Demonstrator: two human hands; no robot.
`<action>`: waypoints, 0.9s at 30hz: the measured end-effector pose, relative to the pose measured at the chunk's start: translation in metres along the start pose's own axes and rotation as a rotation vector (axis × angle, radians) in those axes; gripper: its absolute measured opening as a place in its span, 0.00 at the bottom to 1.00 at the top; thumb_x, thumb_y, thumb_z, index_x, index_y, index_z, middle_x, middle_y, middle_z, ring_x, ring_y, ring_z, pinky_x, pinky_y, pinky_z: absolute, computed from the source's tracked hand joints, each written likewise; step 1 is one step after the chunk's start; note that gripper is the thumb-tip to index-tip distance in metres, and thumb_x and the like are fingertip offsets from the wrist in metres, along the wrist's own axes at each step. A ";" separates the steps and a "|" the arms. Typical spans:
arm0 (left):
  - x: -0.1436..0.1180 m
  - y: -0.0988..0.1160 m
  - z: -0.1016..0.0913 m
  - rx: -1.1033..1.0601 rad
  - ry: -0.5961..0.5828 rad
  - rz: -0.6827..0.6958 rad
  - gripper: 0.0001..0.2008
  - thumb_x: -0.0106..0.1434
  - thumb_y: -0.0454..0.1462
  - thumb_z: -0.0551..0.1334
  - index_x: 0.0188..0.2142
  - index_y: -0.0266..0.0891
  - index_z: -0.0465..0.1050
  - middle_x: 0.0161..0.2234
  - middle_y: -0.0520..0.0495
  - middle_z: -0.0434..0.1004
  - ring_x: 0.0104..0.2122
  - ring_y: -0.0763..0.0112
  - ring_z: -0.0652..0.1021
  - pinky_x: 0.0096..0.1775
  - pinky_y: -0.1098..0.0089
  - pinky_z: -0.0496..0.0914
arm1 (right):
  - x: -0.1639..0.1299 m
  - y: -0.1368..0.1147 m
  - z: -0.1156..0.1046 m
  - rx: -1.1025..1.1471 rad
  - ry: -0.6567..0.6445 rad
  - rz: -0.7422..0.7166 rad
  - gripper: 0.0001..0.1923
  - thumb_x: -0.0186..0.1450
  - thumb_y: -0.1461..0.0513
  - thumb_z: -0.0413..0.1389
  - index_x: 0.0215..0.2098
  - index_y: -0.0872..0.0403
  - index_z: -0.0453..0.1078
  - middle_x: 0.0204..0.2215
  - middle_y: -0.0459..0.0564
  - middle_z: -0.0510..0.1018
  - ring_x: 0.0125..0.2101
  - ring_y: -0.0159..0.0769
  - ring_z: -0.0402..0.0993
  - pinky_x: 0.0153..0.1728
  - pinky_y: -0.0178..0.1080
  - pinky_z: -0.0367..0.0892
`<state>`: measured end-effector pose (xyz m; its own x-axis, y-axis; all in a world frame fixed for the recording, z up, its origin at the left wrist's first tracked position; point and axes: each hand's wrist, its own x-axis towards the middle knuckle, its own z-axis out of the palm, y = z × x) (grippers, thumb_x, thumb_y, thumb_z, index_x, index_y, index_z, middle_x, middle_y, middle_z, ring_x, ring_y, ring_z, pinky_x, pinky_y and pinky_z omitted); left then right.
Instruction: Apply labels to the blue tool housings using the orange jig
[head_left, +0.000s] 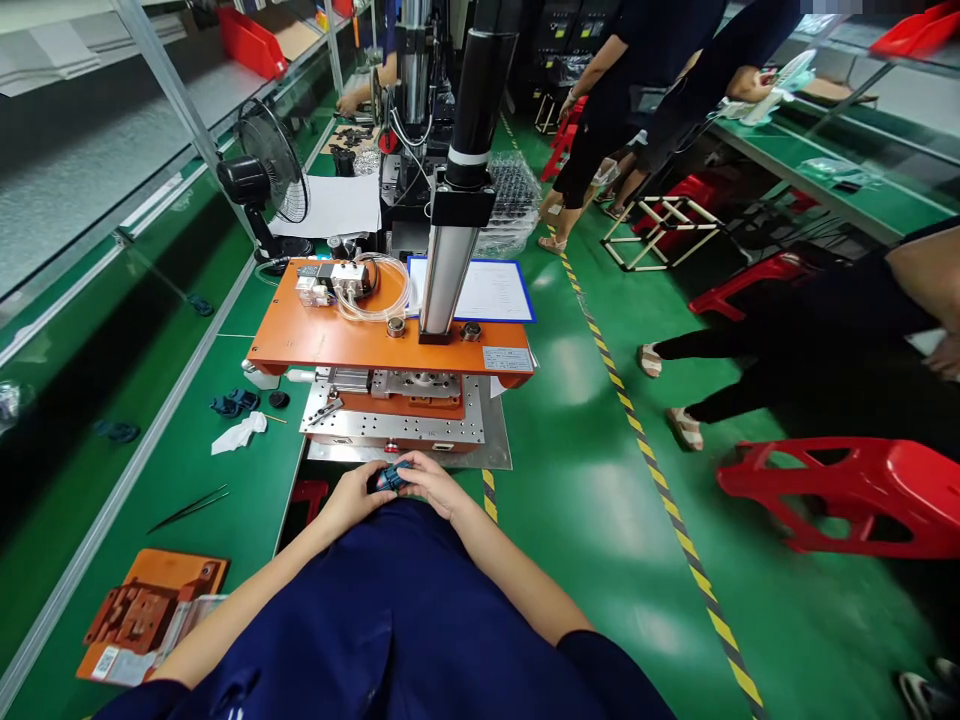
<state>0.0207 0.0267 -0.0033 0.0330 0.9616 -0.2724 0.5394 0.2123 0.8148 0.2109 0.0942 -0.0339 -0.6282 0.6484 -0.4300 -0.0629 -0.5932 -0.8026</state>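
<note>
Close to my body, both hands hold a small dark blue plastic part [391, 477] with a reddish spot on its left side. My left hand [358, 492] grips its left end, and my right hand [435, 482] has its fingers on the right end. Just beyond them stands a press with an orange top plate [345, 340], a metal base plate [397, 428] and a tall upright cylinder [450, 270]. Similar dark blue parts [235, 403] lie on the green bench to the left, beside a white tissue [240, 433] and a round black cap [279, 399].
Tweezers [187, 508] and an orange fixture block [142, 615] lie on the bench at left. A black fan [270, 170] stands farther back. A clipboard [487, 290] rests behind the press. Several people stand at right near red stools [847, 490]; striped tape [652, 470] crosses the floor.
</note>
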 end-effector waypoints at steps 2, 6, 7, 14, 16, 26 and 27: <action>0.000 0.002 -0.001 0.007 0.007 -0.002 0.23 0.56 0.40 0.69 0.51 0.42 0.75 0.47 0.46 0.83 0.46 0.58 0.81 0.50 0.62 0.72 | 0.000 0.002 0.000 -0.061 0.007 -0.031 0.23 0.55 0.47 0.67 0.41 0.51 0.72 0.37 0.48 0.78 0.36 0.37 0.77 0.39 0.43 0.75; 0.002 0.005 -0.006 0.020 0.058 -0.019 0.23 0.55 0.43 0.70 0.50 0.40 0.76 0.42 0.46 0.84 0.40 0.58 0.81 0.46 0.61 0.73 | 0.004 -0.002 -0.014 -0.270 0.105 -0.140 0.23 0.60 0.44 0.61 0.43 0.51 0.74 0.40 0.52 0.79 0.41 0.43 0.78 0.41 0.47 0.75; 0.002 0.005 -0.008 0.024 0.082 -0.027 0.24 0.56 0.44 0.70 0.50 0.39 0.76 0.41 0.46 0.84 0.39 0.58 0.81 0.46 0.61 0.73 | 0.006 -0.006 -0.021 -0.340 0.168 -0.180 0.23 0.62 0.44 0.59 0.45 0.51 0.74 0.42 0.53 0.79 0.44 0.44 0.77 0.44 0.49 0.75; 0.011 -0.003 -0.018 0.040 0.223 -0.045 0.25 0.58 0.48 0.66 0.51 0.38 0.75 0.44 0.44 0.82 0.43 0.57 0.80 0.50 0.60 0.72 | 0.053 -0.066 -0.082 -0.874 0.532 -0.406 0.22 0.67 0.56 0.56 0.58 0.53 0.70 0.64 0.60 0.65 0.69 0.56 0.45 0.68 0.60 0.43; 0.013 -0.005 -0.020 0.054 0.246 -0.040 0.25 0.58 0.48 0.66 0.52 0.39 0.75 0.44 0.44 0.82 0.43 0.58 0.81 0.49 0.60 0.73 | 0.076 -0.082 -0.091 -0.992 0.528 -0.409 0.19 0.65 0.57 0.59 0.53 0.55 0.74 0.59 0.62 0.72 0.68 0.59 0.49 0.67 0.61 0.41; 0.072 0.016 -0.042 0.212 0.244 0.094 0.23 0.59 0.42 0.68 0.53 0.38 0.74 0.50 0.40 0.81 0.49 0.55 0.80 0.52 0.59 0.73 | 0.098 -0.090 -0.103 -1.158 0.522 -0.563 0.19 0.61 0.58 0.63 0.50 0.52 0.75 0.52 0.59 0.78 0.59 0.57 0.66 0.61 0.58 0.58; 0.086 0.022 -0.042 0.235 0.224 0.117 0.23 0.60 0.40 0.69 0.54 0.39 0.74 0.52 0.40 0.80 0.51 0.55 0.79 0.54 0.59 0.72 | 0.087 -0.082 -0.104 -1.137 0.554 -0.591 0.18 0.62 0.58 0.62 0.51 0.52 0.74 0.52 0.59 0.78 0.58 0.55 0.66 0.61 0.57 0.59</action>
<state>0.0002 0.1216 0.0128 -0.0648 0.9969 -0.0436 0.7230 0.0770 0.6865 0.2419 0.2489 -0.0482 -0.3280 0.9243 0.1950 0.6163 0.3659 -0.6974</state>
